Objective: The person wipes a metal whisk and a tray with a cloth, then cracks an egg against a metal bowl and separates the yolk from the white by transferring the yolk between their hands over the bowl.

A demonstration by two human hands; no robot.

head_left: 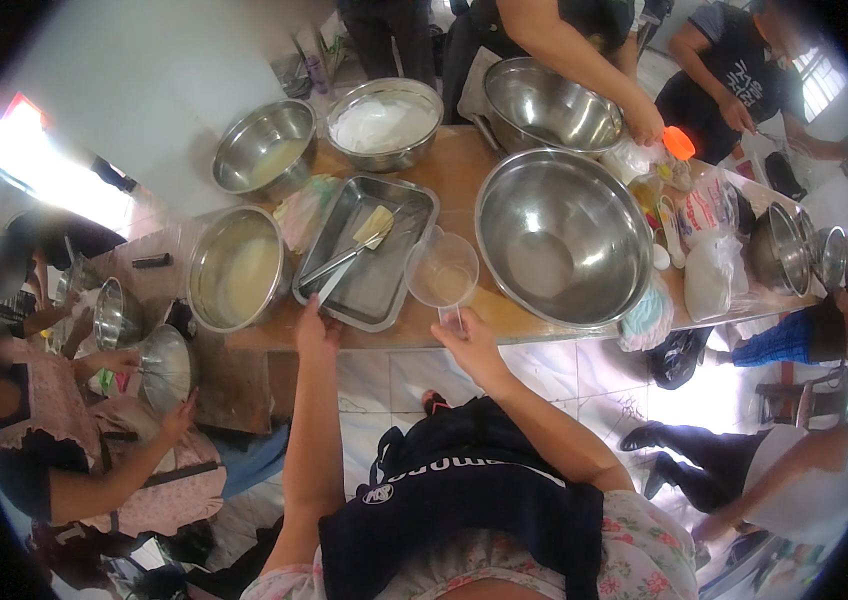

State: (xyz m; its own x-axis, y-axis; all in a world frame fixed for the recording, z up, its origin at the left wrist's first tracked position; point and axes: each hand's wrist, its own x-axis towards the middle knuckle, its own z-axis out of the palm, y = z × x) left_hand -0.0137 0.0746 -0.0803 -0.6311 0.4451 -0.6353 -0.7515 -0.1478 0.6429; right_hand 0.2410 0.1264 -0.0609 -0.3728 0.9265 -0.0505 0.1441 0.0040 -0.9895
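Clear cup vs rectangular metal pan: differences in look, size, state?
The clear cup is round and see-through; the metal pan is rectangular, grey and opaque. The cup is smaller; the pan is clearly larger. The cup's handle is in the right grip; the pan sits on the table with a pale yellow piece in it. Both are open-topped.

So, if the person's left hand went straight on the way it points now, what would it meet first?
Most likely the metal tray, at its near left corner, though how high the left hand sits is unclear.
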